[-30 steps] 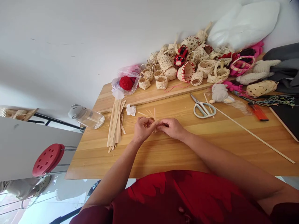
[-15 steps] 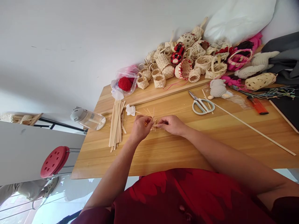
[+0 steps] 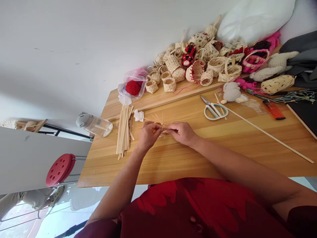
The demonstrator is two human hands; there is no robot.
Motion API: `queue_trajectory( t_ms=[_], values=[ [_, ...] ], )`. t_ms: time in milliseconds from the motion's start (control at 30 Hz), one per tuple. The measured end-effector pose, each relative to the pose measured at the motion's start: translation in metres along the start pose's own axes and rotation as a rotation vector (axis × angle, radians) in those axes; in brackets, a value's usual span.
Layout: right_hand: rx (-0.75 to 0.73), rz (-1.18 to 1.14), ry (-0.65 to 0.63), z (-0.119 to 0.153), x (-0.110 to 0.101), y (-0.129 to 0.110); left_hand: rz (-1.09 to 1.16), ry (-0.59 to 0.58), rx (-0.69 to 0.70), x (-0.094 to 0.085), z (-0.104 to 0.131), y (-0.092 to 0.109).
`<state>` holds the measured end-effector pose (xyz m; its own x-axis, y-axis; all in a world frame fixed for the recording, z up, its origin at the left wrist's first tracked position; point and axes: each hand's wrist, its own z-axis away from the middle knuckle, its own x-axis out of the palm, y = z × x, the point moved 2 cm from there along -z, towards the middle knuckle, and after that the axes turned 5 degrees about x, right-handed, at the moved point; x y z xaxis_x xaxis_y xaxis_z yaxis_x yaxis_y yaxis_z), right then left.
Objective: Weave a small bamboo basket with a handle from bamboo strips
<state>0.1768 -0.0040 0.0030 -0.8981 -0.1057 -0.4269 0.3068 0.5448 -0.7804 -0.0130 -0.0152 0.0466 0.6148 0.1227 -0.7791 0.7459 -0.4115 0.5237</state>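
Observation:
My left hand and my right hand meet over the middle of the wooden table. Between them is a small piece of woven strips, with thin pale ends sticking out at the top. Left thumb and fingers pinch its left side; something orange shows at these fingers. My right thumb and forefinger close on a strip at its right side. Fingers hide most of the piece. Left of my hands lies a bundle of flat pale strips, with a crumpled white scrap near its top.
Scissors and one long strip lie to the right, near an orange lighter. Small woven baskets crowd the back ledge. A clear bottle lies tilted in view at left. Red stools stand beyond the table.
The view has shifted slightly. My right fingers have moved a little closer to the left ones at the woven piece; both hands keep their hold.

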Motion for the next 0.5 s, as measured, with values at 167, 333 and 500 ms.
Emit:
queue_trajectory(
  t_ms=[167,333,500],
  values=[
    [0.031,-0.046,-0.002,-0.0006,0.0004,0.0028,-0.010,0.003,0.046,-0.0006,-0.0005,0.0036],
    [-0.024,-0.030,-0.006,-0.0010,-0.0006,0.0030,0.017,-0.026,0.071,-0.0013,-0.0014,0.0032],
    [-0.073,0.189,-0.041,-0.0004,-0.0046,0.0000,0.020,-0.037,0.086,-0.0001,-0.0055,0.0053]
  ],
)
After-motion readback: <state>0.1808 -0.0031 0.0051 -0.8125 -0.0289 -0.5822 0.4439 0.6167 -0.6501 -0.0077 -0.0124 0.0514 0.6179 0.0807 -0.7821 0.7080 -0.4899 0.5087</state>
